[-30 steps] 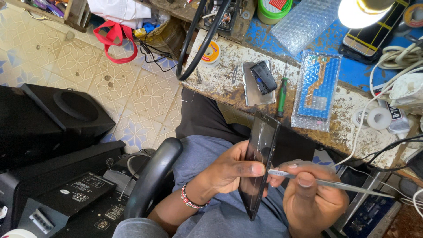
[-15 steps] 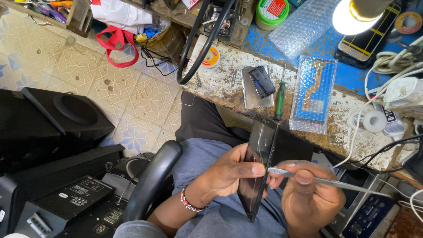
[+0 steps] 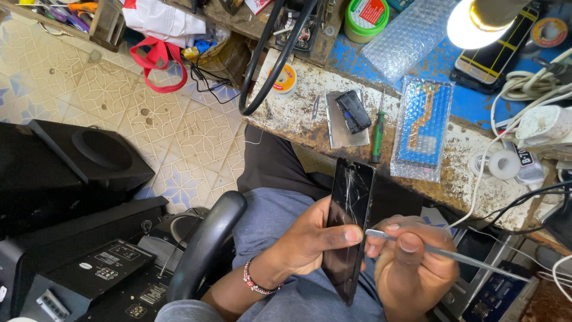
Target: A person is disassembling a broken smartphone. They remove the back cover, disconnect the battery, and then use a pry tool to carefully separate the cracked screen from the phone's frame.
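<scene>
The left hand (image 3: pixel 310 244) is holding a dark phone with a cracked screen (image 3: pixel 348 226) upright over the person's lap, its grip closing around the phone's left edge with the thumb pressing across the glass near the middle. The phone is standing on its long axis, tilting slightly, with its top end reaching up toward the edge of the table (image 3: pixel 298 122) and its lower end pointing down toward the grey trousers. The right hand (image 3: pixel 414 268) is sitting just beside the phone on its right, its grip pinching a thin metal tool (image 3: pixel 453 255) between thumb and forefinger; the tool's flat tip is touching the phone's right edge next to the left thumb, and its long shaft is running off to the right. A beaded bracelet (image 3: pixel 256 283) is circling the left wrist. On the worn, rust-stained table above the hands, a small black part is lying on a grey metal plate (image 3: pixel 345 125), a green-handled screwdriver (image 3: pixel 376 134) is lying just beside that plate, and a bubble-wrap pouch with a blue and orange part (image 3: pixel 423 125) is resting to its right. A lit lamp (image 3: pixel 476 24) is glowing over the blue stretch of the table, near white cables (image 3: pixel 524 89) and a roll of white tape (image 3: pixel 503 164). Black speaker boxes (image 3: pixel 89 161) are standing on the tiled floor to the left.
</scene>
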